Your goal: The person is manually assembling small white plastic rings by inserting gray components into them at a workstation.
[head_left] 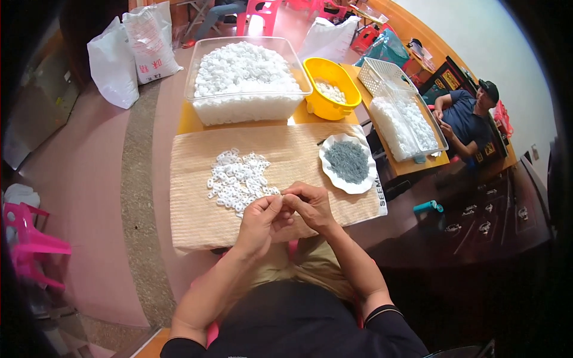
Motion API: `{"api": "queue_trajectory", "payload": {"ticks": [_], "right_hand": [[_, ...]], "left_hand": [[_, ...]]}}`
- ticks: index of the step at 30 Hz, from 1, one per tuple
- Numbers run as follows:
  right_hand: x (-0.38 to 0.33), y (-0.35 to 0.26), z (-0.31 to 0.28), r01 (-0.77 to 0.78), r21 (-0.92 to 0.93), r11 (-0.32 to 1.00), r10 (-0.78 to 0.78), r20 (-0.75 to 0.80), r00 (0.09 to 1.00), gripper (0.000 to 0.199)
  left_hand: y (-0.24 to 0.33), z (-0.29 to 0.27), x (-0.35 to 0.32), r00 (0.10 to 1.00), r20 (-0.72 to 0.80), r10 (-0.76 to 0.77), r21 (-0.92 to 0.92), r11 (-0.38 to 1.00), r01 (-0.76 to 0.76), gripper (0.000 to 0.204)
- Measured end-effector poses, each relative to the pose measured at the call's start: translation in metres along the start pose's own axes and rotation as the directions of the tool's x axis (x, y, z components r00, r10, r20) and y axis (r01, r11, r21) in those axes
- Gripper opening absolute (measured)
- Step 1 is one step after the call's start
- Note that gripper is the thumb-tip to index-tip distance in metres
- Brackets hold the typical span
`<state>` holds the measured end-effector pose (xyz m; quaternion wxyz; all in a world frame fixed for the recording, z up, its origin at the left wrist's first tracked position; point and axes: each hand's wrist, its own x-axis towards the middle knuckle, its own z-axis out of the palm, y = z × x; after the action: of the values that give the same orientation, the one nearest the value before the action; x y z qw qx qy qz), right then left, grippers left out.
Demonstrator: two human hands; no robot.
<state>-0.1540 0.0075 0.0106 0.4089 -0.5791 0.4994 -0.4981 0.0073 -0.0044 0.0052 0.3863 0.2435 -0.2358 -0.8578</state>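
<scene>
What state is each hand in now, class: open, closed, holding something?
Left hand: closed in a pinch; anything held is too small to tell.
Right hand: also pinched closed; anything held cannot be told.

The one view comes from a fisheye camera worn on the head — the left of a pair — looking steeply down and forward. The dark-clothed torso (286,319) fills the bottom edge, forearms (357,268) rise from below, and the hands (311,207) meet just under mid-picture, near the lens. The desk (187,121) sits central; floor (98,238) and a co-worker (468,122) lie farther out, edges bending toward a dark rim.
</scene>
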Motion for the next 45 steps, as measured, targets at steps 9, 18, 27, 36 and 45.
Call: {"api": "queue_trajectory", "payload": {"ticks": [9, 18, 27, 36, 45], "right_hand": [[0.002, 0.004, -0.006, -0.163, 0.385, 0.908, 0.118, 0.138, 0.983, 0.014], [0.0, 0.005, -0.006, -0.127, 0.405, 0.906, 0.073, 0.146, 0.987, 0.012], [-0.005, -0.001, -0.024, -0.093, 0.132, 0.987, 0.086, 0.054, 0.995, 0.014], [0.017, 0.001, -0.104, -0.006, -0.807, 0.59, -0.112, -0.089, 0.99, 0.019], [0.019, 0.002, -0.09, -0.128, -0.932, 0.338, 0.036, -0.123, 0.992, 0.024]], "left_hand": [[0.001, 0.0, 0.001, 0.998, 0.056, 0.007, 0.042, 0.999, -0.01, 0.022], [0.002, 0.003, 0.0, 0.997, 0.059, -0.051, -0.008, 0.999, 0.052, 0.019], [0.001, 0.004, 0.001, 0.995, 0.053, -0.083, 0.007, 0.997, 0.082, 0.013], [-0.002, 0.003, 0.001, 0.999, -0.034, -0.026, 0.055, 0.998, 0.028, 0.009], [-0.005, 0.003, 0.001, 0.999, -0.049, -0.016, 0.044, 0.999, 0.018, 0.007]]}}
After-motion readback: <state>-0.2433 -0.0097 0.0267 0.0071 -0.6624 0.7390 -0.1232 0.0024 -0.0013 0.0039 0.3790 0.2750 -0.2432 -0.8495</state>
